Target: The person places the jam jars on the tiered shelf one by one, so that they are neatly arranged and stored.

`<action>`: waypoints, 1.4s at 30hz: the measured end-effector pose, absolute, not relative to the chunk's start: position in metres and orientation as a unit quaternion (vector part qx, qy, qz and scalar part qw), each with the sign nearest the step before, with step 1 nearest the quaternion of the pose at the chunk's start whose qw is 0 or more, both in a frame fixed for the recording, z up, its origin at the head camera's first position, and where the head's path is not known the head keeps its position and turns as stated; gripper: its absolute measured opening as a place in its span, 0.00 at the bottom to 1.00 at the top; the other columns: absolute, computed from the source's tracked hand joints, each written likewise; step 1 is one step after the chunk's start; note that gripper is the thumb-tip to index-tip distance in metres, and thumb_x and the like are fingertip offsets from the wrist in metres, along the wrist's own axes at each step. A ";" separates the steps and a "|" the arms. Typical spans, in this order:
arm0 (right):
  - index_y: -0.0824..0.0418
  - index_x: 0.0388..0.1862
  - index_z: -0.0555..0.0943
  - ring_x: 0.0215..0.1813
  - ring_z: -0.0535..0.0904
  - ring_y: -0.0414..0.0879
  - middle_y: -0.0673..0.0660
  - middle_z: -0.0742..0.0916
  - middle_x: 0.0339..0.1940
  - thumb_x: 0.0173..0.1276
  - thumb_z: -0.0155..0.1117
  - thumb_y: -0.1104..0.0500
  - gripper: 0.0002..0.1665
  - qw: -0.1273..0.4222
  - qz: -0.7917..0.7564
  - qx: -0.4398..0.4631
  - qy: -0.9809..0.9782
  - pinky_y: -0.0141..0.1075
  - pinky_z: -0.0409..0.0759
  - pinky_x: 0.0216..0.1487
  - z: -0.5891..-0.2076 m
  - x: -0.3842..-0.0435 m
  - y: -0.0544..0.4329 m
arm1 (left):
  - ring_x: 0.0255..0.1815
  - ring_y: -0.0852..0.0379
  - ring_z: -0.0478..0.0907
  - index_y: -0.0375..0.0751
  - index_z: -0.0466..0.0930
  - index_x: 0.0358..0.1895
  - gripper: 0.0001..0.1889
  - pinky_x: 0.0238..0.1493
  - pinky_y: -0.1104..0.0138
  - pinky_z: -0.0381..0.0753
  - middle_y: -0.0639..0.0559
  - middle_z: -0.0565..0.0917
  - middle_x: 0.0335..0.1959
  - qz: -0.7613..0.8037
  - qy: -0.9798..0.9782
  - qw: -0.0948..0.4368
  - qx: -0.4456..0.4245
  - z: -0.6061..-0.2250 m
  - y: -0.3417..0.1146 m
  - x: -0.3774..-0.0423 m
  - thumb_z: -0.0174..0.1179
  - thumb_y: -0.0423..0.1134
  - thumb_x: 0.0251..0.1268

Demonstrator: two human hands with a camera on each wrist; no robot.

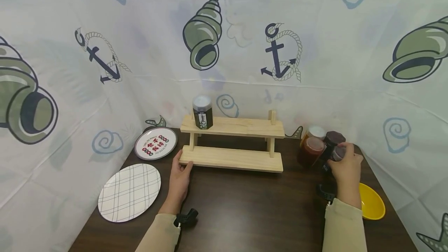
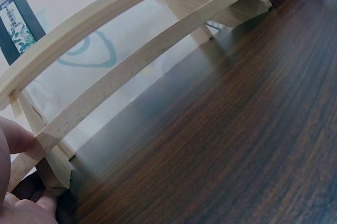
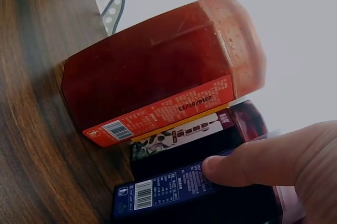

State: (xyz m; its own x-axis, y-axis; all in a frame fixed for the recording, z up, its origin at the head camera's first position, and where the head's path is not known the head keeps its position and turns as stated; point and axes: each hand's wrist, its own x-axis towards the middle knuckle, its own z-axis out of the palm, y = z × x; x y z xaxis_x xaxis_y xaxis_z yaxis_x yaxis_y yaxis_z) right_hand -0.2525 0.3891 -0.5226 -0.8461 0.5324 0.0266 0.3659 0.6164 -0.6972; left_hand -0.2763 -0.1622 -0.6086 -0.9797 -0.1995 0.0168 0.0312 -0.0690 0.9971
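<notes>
At the far left lie a checked plate [image 1: 129, 193] and, beyond it, a plate with red lettering [image 1: 156, 143]; both look thin-rimmed. Beside them the person's left hand [image 1: 179, 178] grasps the left end of the lower board of a two-tier wooden shelf [image 1: 231, 158], thumb and fingers at the board's edge. The shelf looks like bare light wood, stiff and probably not heavy, so a hold low on that end should steady it. A black jar [image 1: 203, 116] stands near the left end of the upper tier. Further right, at the back of the table, an amber jar [image 1: 315, 130], a red jar [image 1: 309, 153] and a dark-lidded jar [image 1: 333, 138] crowd together. Just beside them is the blue-labelled jar [image 3: 168, 195], grasped by the right hand [image 1: 346, 166], the thumb pressing its label side near the lid. Whether its base touches the table cannot be told. It looks rigid and full, so likely heavy for its size; its smooth sides could slip, and it may be breakable if it is glass. A hold round the flat sides below the lid seems safest. At the far right sits a yellow bowl [image 1: 371, 201].
</notes>
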 end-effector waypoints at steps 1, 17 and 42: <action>0.58 0.81 0.60 0.73 0.66 0.83 0.84 0.61 0.77 0.69 0.73 0.64 0.47 0.118 0.355 -0.254 -0.892 0.74 0.69 0.76 -0.523 -0.253 0.389 | 0.92 0.48 0.50 0.44 0.51 0.89 0.38 0.90 0.51 0.53 0.41 0.53 0.91 -0.728 -0.678 0.079 0.064 -0.609 -0.162 -0.276 0.58 0.33 0.85; 0.57 0.81 0.61 0.69 0.70 0.79 0.84 0.69 0.71 0.70 0.74 0.62 0.45 0.141 0.360 -0.292 -0.875 0.74 0.73 0.71 -0.520 -0.253 0.383 | 0.92 0.47 0.47 0.45 0.48 0.90 0.40 0.91 0.50 0.50 0.43 0.51 0.92 -0.723 -0.684 0.076 0.066 -0.605 -0.161 -0.274 0.58 0.33 0.85; 0.46 0.75 0.79 0.65 0.75 0.57 0.65 0.76 0.69 0.67 0.82 0.51 0.39 0.345 0.384 -0.259 -0.816 0.48 0.75 0.59 -0.457 -0.220 0.357 | 0.93 0.46 0.46 0.47 0.49 0.90 0.39 0.91 0.49 0.49 0.43 0.50 0.92 -0.712 -0.695 0.074 0.069 -0.610 -0.163 -0.275 0.58 0.35 0.85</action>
